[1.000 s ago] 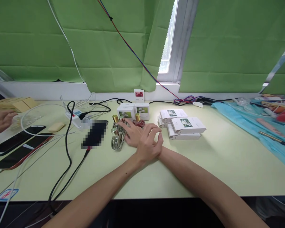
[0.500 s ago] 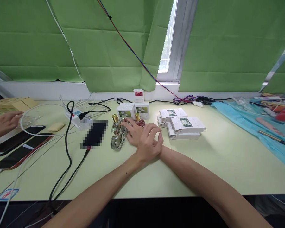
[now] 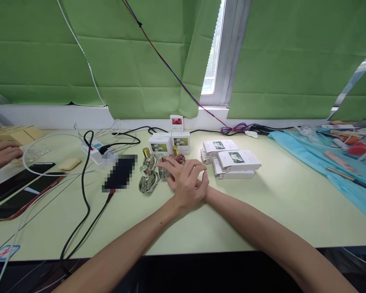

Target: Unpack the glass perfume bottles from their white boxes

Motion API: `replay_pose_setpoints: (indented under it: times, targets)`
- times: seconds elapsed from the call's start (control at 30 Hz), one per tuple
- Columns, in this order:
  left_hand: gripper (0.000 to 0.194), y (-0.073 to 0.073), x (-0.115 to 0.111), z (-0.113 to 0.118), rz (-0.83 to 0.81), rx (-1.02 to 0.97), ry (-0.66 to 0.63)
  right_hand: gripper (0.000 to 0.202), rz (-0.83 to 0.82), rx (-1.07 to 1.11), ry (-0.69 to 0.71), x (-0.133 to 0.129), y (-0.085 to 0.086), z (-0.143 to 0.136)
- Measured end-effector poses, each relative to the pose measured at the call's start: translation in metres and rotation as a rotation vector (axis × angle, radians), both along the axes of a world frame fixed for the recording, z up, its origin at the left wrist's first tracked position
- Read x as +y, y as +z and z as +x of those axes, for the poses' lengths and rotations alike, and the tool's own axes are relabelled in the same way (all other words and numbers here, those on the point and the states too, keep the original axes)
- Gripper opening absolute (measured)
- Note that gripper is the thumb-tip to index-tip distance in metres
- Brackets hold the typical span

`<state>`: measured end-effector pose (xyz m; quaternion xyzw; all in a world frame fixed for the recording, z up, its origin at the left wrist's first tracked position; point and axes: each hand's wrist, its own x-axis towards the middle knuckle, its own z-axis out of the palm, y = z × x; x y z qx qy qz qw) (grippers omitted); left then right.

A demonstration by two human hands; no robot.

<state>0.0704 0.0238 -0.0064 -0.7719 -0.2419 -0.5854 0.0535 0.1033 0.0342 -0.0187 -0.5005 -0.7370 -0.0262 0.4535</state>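
green blinds [image 3: 134, 61] hang behind the pale desk [image 3: 280, 211].

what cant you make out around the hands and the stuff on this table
All in the head view:
- right hand: palm and part of the back hidden by the left hand; its contact with the nearest bottle is unclear
- dark device: face pixelated
- white boxes: fine print too small
- another person's hand: cut off by the left edge
- blue sheet: cut off by the right edge

Head camera looks forward and down across the table [image 3: 280, 215].
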Motion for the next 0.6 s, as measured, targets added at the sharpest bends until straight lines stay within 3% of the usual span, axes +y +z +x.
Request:
replay_pose_setpoints:
  times: [0.07, 0.23, 0.37, 0.4, 0.6]
  targets:
    - [0.016, 0.0, 0.0, 0.001, 0.002, 0.0, -0.001, 0.033, -0.016, 0.012, -0.058, -0.007, -0.005, 0.0]
    - [0.018, 0.0, -0.002, 0.003, 0.021, -0.003, -0.038, 0.039, -0.066, 0.025, -0.392, -0.015, -0.014, -0.003]
    - [0.019, 0.0, -0.004, 0.004, 0.07, 0.017, -0.078, 0.037, -0.058, 0.065, -0.743, -0.016, -0.017, -0.018]
    - [0.02, 0.001, -0.004, 0.004, 0.084, 0.022, -0.084, 0.036, -0.029, 0.063, -0.77, -0.015, -0.018, -0.02]
    - [0.019, 0.007, 0.001, -0.003, 0.145, -0.036, 0.021, 0.034, 0.046, 0.08, -0.36, -0.005, -0.021, 0.008]
